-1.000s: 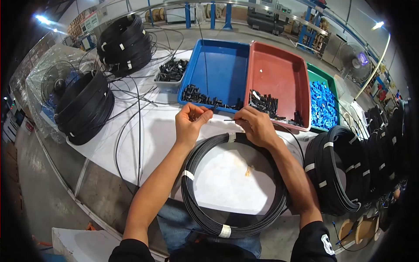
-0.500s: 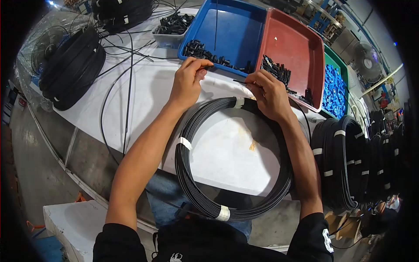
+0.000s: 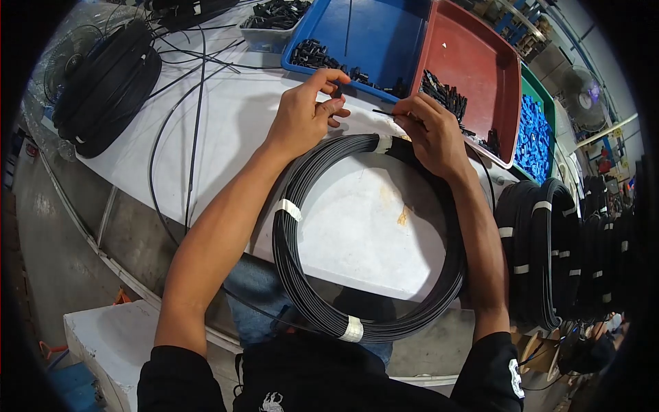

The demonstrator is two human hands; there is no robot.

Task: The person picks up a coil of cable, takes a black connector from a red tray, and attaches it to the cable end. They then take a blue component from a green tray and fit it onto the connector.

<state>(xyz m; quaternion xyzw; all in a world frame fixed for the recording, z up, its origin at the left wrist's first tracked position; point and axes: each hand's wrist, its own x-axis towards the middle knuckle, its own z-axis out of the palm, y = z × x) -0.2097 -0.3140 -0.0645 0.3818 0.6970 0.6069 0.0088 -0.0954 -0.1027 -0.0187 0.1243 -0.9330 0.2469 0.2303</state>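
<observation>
My left hand (image 3: 310, 110) pinches a small black plastic part (image 3: 338, 92) between thumb and fingers, just in front of the blue tray. To its right, my right hand (image 3: 432, 127) is closed on a thin black cable (image 3: 382, 112), whose short end points left toward the other hand. The part and the cable end are apart. Below both hands lies a large coil of black cable (image 3: 292, 240), bound with white tape (image 3: 353, 328) and overhanging the front edge of the white table (image 3: 226, 137). My right forearm passes over the coil's right side.
A blue tray (image 3: 384, 41) and a red tray (image 3: 473, 55) hold black parts; a green tray (image 3: 549, 103) holds blue ones. A clear tub (image 3: 264, 40) of black pieces stands at the back. More cable coils (image 3: 103, 89) sit left, others (image 3: 525, 247) right. Loose cables cross the table's left.
My left hand has moved slightly right and up, its fingers opening around the small black part, which now shows more. My right hand still grips the cable, slightly farther right. The view has shifted a little.
</observation>
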